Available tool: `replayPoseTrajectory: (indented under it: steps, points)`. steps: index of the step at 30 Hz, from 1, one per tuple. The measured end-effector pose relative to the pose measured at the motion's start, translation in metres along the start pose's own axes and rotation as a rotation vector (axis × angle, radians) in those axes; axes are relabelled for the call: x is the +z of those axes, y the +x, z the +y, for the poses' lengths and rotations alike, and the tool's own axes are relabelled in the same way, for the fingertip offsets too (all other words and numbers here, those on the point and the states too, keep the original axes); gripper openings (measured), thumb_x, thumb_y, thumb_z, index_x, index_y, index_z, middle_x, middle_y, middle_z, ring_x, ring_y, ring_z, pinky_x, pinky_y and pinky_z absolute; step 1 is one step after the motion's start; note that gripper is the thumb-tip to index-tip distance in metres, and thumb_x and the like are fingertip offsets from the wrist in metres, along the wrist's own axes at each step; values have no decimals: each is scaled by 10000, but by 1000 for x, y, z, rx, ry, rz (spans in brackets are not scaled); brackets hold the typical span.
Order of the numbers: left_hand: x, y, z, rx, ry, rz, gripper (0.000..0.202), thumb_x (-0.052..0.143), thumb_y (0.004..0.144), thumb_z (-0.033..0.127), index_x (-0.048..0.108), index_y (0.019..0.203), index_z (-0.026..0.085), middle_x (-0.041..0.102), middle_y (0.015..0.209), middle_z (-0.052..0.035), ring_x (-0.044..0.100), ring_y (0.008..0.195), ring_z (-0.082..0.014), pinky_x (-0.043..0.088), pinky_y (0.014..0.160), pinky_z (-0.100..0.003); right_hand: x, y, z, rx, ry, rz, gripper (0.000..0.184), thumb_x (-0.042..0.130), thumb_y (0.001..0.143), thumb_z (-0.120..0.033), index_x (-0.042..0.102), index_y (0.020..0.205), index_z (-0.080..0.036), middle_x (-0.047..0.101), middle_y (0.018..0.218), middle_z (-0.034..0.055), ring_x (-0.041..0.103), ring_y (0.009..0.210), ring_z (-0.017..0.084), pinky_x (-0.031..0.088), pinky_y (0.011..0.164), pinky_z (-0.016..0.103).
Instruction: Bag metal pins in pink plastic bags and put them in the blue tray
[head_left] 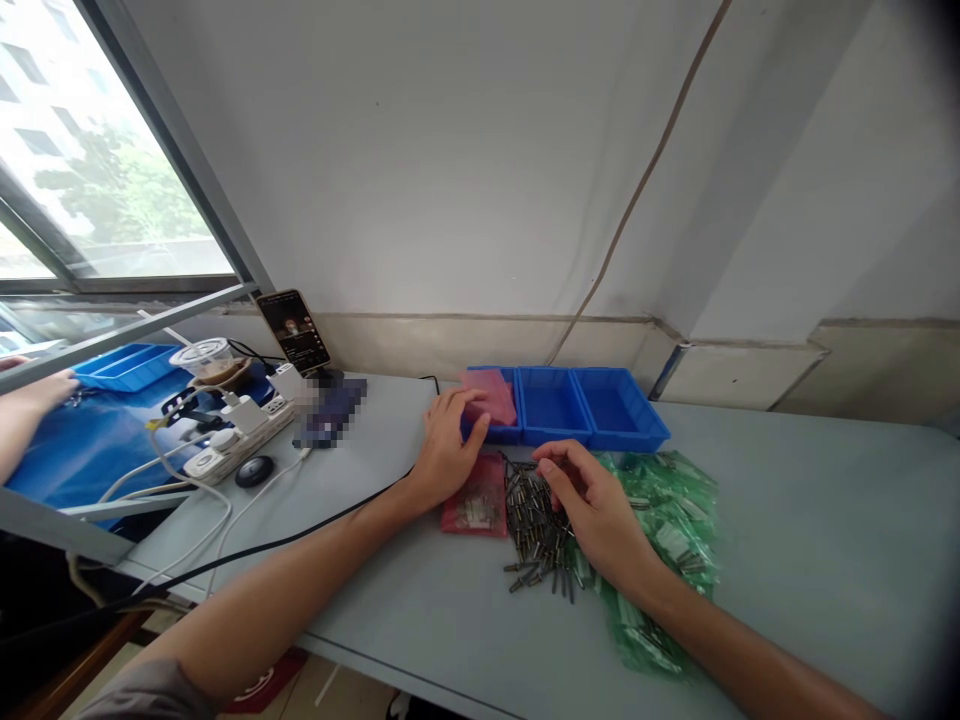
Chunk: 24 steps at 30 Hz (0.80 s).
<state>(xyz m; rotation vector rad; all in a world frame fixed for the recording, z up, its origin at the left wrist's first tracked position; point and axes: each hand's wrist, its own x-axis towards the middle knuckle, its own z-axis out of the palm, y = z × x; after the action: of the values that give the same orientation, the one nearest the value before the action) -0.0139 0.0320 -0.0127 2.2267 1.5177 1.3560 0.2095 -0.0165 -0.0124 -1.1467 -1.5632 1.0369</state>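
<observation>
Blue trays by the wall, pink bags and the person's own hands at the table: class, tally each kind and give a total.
Blue trays: 3
Pink bags: 2
Person's hands: 2
Total: 7

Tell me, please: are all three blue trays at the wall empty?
No: the left blue tray holds pink bags, where the left hand rests, while the middle tray and the right tray show bare bottoms.

Workshop bench, blue bins [555, 405] (parts pile [536, 525])
</observation>
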Motion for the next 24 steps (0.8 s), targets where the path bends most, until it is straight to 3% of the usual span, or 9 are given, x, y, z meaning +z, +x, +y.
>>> replayPoseTrajectory:
  steps: [6,11,19,24]
  points:
    - [-4,1,8,80,-102,15,205,518,1094,319,637,1242,243,656,1288,-94,581,1267,-270,428,1145,-487,0,0,1,4,-26,-23,268,563,1036,-496,683,1056,-257,624,818,3,545,662,180,449,607,306]
    - [-2,0,5,48,-50,21,192,538,1083,313,614,1237,227,656,1273,-91,570,1229,-273,417,1134,-488,0,0,2,14,-32,-33,271,552,1039,-496,684,1058,-260,645,837,11,541,675,189,441,628,318]
    - [1,2,-5,-58,61,-13,357,516,1093,351,572,1427,236,653,1259,-99,548,1160,-289,416,1102,-511,-1,-1,0,28,-23,-39,264,546,1044,-481,682,1064,-256,659,867,20,539,681,188,435,638,327]
    - [1,4,-9,-68,97,-27,266,521,1089,355,669,1271,228,653,1200,-93,542,1127,-288,440,1077,-502,0,0,1,22,-24,-34,267,548,1043,-477,681,1061,-247,637,844,14,535,681,183,441,644,320]
